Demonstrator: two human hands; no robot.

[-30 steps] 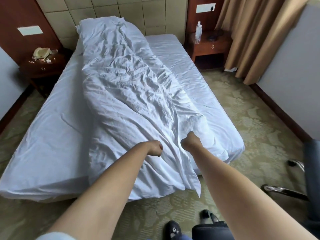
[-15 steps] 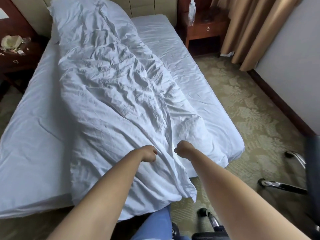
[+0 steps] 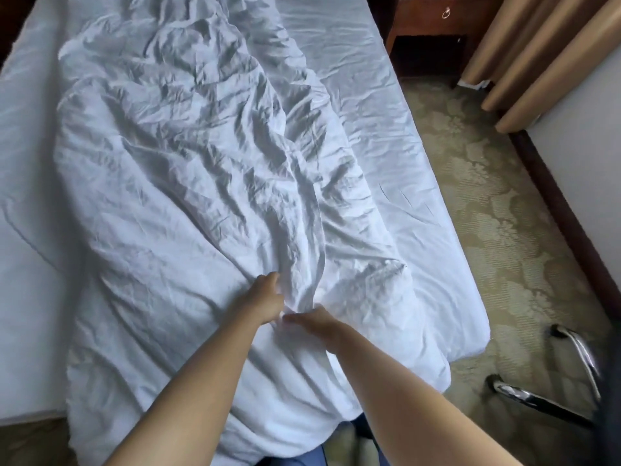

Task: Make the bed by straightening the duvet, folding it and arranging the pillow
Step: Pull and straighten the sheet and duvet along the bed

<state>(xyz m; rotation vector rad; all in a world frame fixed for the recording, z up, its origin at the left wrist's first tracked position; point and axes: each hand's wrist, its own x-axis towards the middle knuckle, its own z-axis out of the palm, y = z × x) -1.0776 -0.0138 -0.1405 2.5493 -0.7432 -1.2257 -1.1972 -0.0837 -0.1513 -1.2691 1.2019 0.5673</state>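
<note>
A crumpled white duvet (image 3: 188, 183) lies bunched lengthwise down the middle of the bed (image 3: 376, 105), and its foot end hangs over the near edge. My left hand (image 3: 265, 299) is at the foot end, its fingers dug into a raised fold and pinching it. My right hand (image 3: 317, 322) is just beside it, fingers stretched leftwards on the cloth and touching the same fold. No pillow is in view; the head of the bed is cut off at the top.
A wooden nightstand (image 3: 433, 25) stands at the top right beside beige curtains (image 3: 524, 65). Patterned carpet (image 3: 497, 203) runs along the bed's right side to a wall. A chair's chrome base (image 3: 541, 401) sits at the lower right.
The view has moved closer and tilted down, so the pillow end has left the frame. Both hands have come together and drawn nearer; the fists have loosened, with the right fingers now stretched out.
</note>
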